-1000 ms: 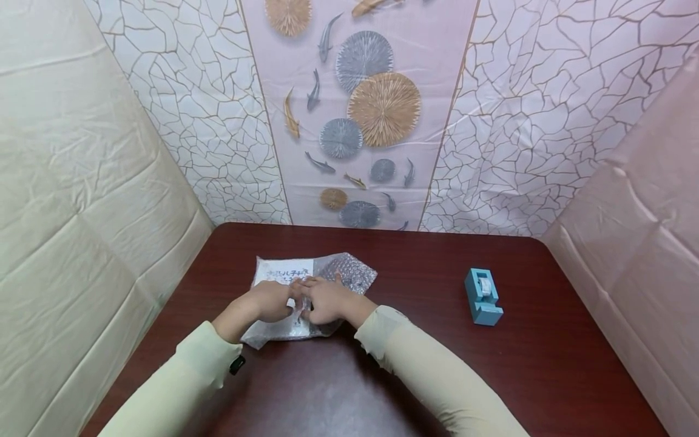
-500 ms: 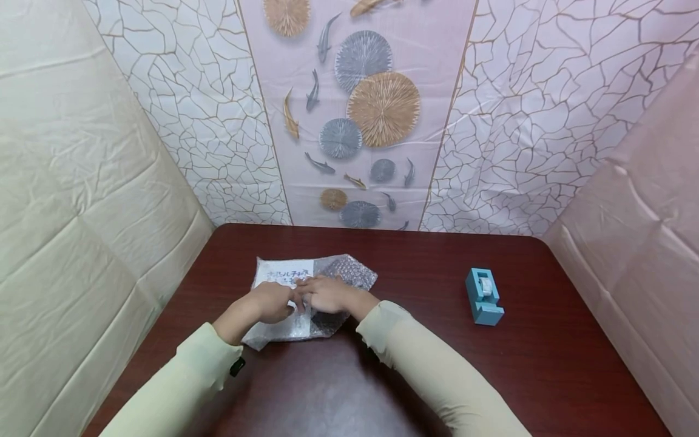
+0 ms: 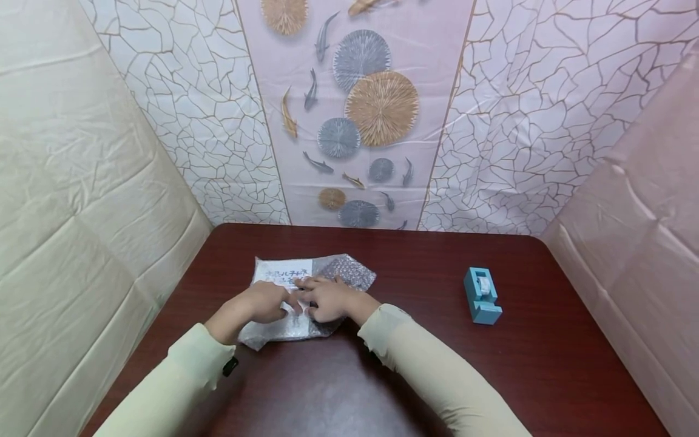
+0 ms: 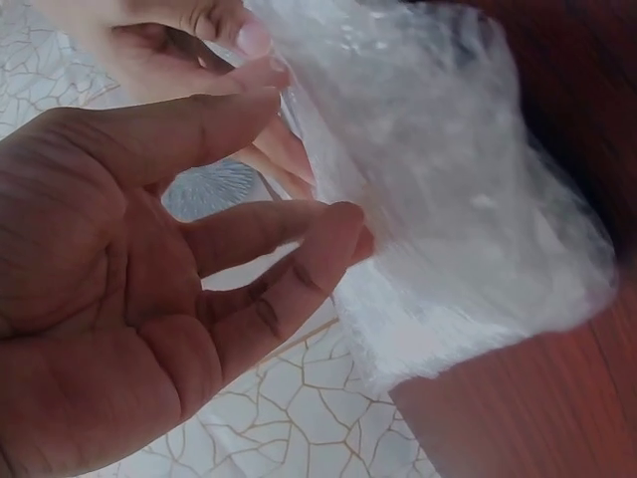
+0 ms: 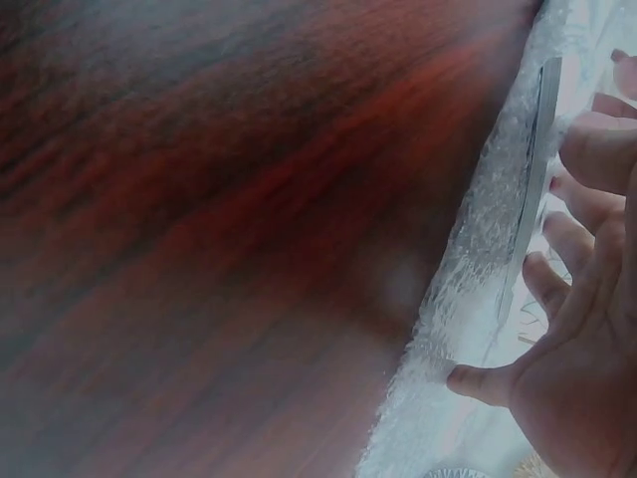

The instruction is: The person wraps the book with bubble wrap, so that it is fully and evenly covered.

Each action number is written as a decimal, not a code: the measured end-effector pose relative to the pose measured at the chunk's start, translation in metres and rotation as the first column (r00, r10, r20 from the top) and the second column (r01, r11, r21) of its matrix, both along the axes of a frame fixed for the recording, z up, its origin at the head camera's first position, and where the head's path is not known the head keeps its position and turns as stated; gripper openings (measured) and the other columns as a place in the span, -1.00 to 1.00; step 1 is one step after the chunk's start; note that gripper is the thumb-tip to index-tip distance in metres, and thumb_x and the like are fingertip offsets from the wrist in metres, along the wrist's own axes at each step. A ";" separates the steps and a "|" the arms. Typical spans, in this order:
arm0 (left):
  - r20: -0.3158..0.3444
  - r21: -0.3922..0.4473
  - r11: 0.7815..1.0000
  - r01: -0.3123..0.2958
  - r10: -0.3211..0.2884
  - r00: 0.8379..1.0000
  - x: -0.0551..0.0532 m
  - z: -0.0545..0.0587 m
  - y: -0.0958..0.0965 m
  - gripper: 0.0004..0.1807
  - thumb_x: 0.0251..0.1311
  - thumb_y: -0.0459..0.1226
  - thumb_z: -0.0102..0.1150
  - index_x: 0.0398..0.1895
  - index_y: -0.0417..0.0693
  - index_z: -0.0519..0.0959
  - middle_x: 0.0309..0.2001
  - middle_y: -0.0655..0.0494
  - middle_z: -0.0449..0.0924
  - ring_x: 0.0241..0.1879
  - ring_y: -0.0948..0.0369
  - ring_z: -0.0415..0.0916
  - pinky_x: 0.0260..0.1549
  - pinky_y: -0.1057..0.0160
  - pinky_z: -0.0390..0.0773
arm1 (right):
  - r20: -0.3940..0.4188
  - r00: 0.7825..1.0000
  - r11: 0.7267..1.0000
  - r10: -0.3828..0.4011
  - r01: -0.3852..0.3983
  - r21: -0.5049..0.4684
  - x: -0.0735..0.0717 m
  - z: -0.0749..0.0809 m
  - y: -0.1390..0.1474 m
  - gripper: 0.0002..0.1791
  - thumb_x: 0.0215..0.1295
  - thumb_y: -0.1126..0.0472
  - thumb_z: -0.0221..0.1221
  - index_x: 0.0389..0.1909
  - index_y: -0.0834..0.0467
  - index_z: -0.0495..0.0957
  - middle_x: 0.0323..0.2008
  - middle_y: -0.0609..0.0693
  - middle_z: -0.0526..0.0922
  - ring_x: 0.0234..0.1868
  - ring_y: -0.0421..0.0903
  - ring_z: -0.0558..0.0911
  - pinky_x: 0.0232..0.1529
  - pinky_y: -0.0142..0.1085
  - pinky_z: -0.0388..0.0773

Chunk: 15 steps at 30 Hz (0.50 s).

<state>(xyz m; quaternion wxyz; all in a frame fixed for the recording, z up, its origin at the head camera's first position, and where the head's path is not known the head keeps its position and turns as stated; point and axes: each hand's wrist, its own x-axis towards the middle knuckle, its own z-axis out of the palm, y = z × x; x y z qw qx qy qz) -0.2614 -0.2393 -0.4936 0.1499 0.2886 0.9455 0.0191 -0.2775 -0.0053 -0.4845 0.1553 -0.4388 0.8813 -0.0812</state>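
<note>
A flat white book-like item (image 3: 273,328) with blue printed characters lies in clear bubble wrap (image 3: 352,270) on the table, left of centre. My left hand (image 3: 267,302) reaches over its near left part, fingertips touching the wrap. In the left wrist view that hand's fingers are gently bent at the edge of the wrap, and nothing is in its palm. Beside it, my right hand (image 3: 330,299) lies over the right part, fingers spread and pressing on the wrap. The right wrist view shows the item's thin grey edge (image 5: 537,159) inside the wrap.
A blue tape dispenser (image 3: 483,296) with a roll of clear tape stands at the right of the dark red wooden table (image 3: 404,255). Patterned cloth walls (image 3: 497,152) enclose the table at the back and sides.
The right hand's fingers have shifted slightly on the wrap, and the left forearm has moved a little to the left. The wrapped item has stayed almost in place.
</note>
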 end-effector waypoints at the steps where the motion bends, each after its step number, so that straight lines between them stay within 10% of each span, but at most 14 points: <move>1: -0.013 0.024 0.999 0.023 -0.023 1.000 0.002 0.001 -0.003 -0.43 0.23 -0.36 0.24 0.11 0.56 0.83 -0.06 0.10 0.88 -0.38 0.16 0.57 -0.38 -0.07 0.55 | -0.003 1.000 1.000 0.005 -0.005 0.001 0.000 0.000 0.000 -0.33 0.69 -0.06 0.00 0.75 -0.25 0.24 0.82 -0.24 0.03 0.83 0.00 0.05 0.63 0.55 0.04; 8: 0.087 0.055 0.996 -0.070 0.065 0.994 0.038 0.057 0.009 -0.28 0.10 -0.52 0.32 0.24 0.40 0.80 0.28 -0.14 0.76 -0.44 0.22 0.30 -0.33 0.16 0.46 | -0.002 1.000 1.000 0.003 -0.003 0.014 0.001 -0.003 0.000 -0.31 0.71 -0.05 0.00 0.78 -0.26 0.17 0.82 -0.26 -0.02 0.83 -0.02 0.03 0.65 0.53 0.01; 15: 0.128 0.082 0.992 -0.098 0.087 0.988 0.046 0.059 -0.003 -0.29 0.15 -0.45 0.42 0.36 0.37 0.73 0.61 -0.24 0.44 -0.23 0.17 0.52 -0.03 0.04 0.61 | -0.011 1.000 0.999 0.007 -0.006 0.041 0.002 -0.001 0.001 -0.28 0.70 -0.04 0.04 0.79 -0.28 0.12 0.83 -0.25 -0.06 0.84 -0.02 0.00 0.65 0.53 0.00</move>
